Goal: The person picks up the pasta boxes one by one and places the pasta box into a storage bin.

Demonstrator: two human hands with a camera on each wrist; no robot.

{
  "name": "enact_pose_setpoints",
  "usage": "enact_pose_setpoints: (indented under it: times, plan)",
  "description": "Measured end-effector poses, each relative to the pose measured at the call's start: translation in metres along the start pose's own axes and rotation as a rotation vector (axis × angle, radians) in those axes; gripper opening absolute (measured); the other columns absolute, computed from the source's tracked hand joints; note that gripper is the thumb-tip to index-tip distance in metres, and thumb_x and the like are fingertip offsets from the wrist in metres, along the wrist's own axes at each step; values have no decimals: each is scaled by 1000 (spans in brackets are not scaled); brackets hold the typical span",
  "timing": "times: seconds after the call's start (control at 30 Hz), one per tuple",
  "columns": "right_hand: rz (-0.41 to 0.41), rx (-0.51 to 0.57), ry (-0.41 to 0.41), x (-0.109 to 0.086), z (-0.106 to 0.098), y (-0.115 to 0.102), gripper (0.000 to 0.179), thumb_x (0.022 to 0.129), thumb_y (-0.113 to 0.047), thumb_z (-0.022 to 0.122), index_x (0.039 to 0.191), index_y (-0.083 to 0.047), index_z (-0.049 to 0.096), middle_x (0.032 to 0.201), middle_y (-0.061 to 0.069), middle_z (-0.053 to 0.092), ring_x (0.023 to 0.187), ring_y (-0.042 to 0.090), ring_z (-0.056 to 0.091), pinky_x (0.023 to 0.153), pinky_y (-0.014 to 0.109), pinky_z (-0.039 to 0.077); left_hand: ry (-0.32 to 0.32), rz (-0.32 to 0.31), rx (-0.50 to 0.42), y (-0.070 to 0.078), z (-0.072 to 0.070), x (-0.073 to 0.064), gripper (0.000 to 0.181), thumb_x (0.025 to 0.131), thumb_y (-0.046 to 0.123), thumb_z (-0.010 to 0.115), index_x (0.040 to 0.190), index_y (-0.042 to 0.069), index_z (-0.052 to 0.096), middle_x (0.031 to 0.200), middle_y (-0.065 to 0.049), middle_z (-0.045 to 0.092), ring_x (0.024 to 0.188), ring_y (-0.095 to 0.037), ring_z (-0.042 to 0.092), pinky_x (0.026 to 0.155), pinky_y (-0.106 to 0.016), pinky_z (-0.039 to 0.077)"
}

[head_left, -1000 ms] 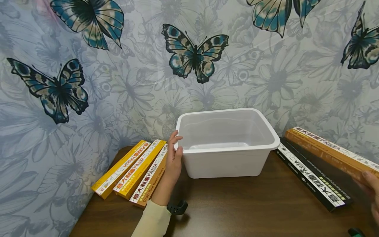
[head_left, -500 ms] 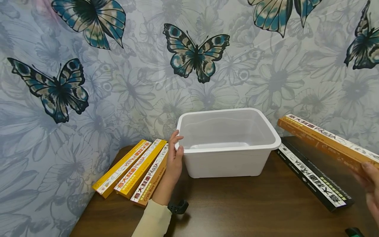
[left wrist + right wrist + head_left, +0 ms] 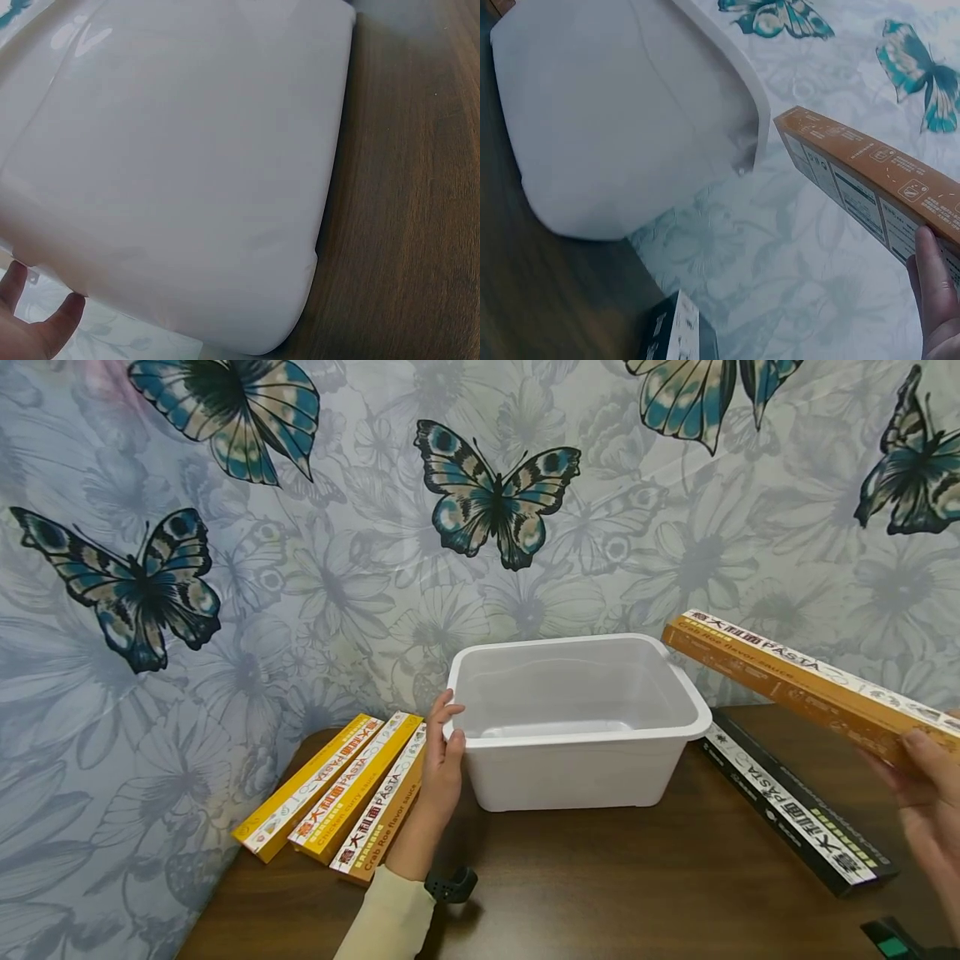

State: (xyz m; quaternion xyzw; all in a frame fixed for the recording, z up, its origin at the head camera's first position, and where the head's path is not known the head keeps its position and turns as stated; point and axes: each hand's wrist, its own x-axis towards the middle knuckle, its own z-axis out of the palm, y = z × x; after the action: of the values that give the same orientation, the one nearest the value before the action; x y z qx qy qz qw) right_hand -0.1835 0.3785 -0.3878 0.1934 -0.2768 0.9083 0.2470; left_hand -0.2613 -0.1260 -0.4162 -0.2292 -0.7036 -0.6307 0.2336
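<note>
A white plastic tub [image 3: 570, 772] stands on the table, open side up. My left hand [image 3: 444, 768] holds its left front corner, fingertips over the rim and thumb at the front. In the left wrist view, two fingertips [image 3: 73, 301] touch the tub's edge. My right hand [image 3: 918, 793] grips an orange-brown pasta box [image 3: 802, 681] by its near end, thumb along the side. The box is raised and tilted, its far end overlapping the tub's right rim in the head view. Below it a black pasta box [image 3: 795, 810] lies on the table, right of the tub.
Two yellow pasta boxes [image 3: 307, 789] [image 3: 356, 785] and one orange-brown crab roe pasta box [image 3: 382, 810] lie side by side left of the tub. Behind the table [image 3: 600, 885] hangs a butterfly-patterned backdrop [image 3: 337, 527]. A dark strap piece [image 3: 892, 939] shows at the lower right.
My right hand has lifted the orange-brown pasta box off the right side of the table and brought it up and left toward the tub. The left hand and tub stay put.
</note>
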Motion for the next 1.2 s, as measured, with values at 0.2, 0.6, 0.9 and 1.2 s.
enact_pose_setpoints:
  times: [0.2,0.6,0.9,1.2]
  plan:
    - [6,-63,8,7,23,7,45,91,25,42,128,1,48,126,11,50,112,25,62,74,45,61,-2,4,7,0,-1,0,37,103,27,42,135,9,43,165,-3,22,155,-28,16,122,-62,10]
    - [71,-203,-27,13,50,21,50,91,24,42,134,1,47,131,8,44,114,23,57,77,41,61,-3,8,-20,2,-1,0,38,102,24,41,135,5,43,165,-5,22,155,-30,15,122,-62,9]
    - [129,-225,-57,19,58,34,43,90,24,46,127,2,52,125,9,50,106,23,67,76,38,61,-5,8,-17,0,0,1,38,102,22,41,135,6,43,165,-4,22,155,-28,15,123,-61,9]
    - [180,-192,-99,22,61,47,46,90,24,46,129,1,51,122,10,52,104,23,68,77,37,61,-1,10,-12,0,-1,1,39,102,26,41,135,4,43,166,-5,21,155,-29,15,122,-62,9]
